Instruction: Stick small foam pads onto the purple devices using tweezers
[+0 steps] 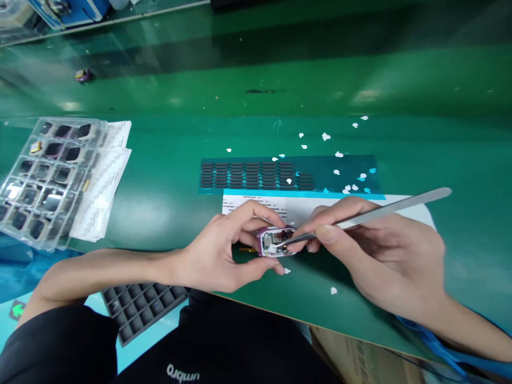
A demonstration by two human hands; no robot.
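Nearest the camera we record the person's black shirt (248, 336), pale lettering across it, at the near edge of the green bench (160, 208). The left hand (216, 256) is partly closed, thumb below and fingers above, holding a small purple-rimmed casing (268, 241) by its edges. The casing is over the bench, just nearer than a printed white sheet (234, 202), its open side showing small inner parts; we cannot tell whether it touches the surface. The right hand (388, 253) is closed in a pinch on steel tweezers (384, 215), whose tips reach inside the casing at a white piece (272, 248). Whether they grip that piece or merely press on it, we cannot tell.

Our judgement of the risks follows. The casing is held mainly by the finger ends, so a firm push from the tweezers could tilt or dislodge it. The tips sit close among the inner parts; a slip could scratch or snag them. The white piece, if adhesive, could settle askew or cling to the steel. An amber strip (248, 249) beside the casing could be bent by a change of grip. White tabs (326, 137) lie scattered about; one just by the left fingertips could stick to them.
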